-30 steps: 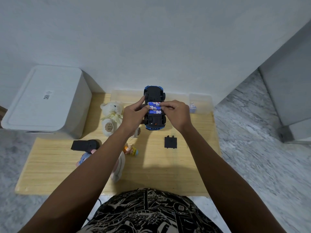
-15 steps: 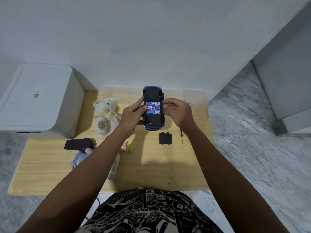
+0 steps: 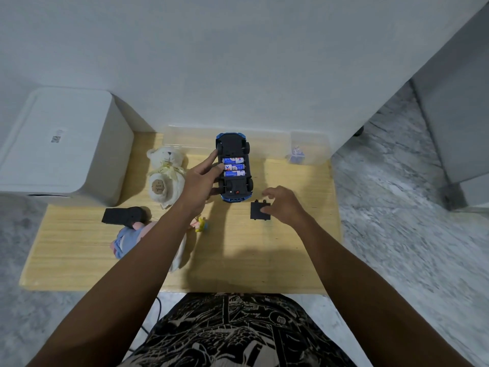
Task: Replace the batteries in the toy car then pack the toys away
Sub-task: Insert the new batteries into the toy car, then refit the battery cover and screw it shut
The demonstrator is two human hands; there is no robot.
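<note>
Low on a pale wooden table (image 3: 238, 260), the left hand (image 3: 197, 182) grips the upturned toy car (image 3: 234, 168), three batteries (image 3: 234, 167) showing; the right hand (image 3: 284, 205), fingers loosely spread, touches the black battery cover (image 3: 258, 210) beside it

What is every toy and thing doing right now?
toy car: upside down, compartment open
batteries: three seated inside
battery cover: off, on table
left hand: grips car
right hand: fingers over the cover
teddy bear: lying on its back
clear box: open
</note>
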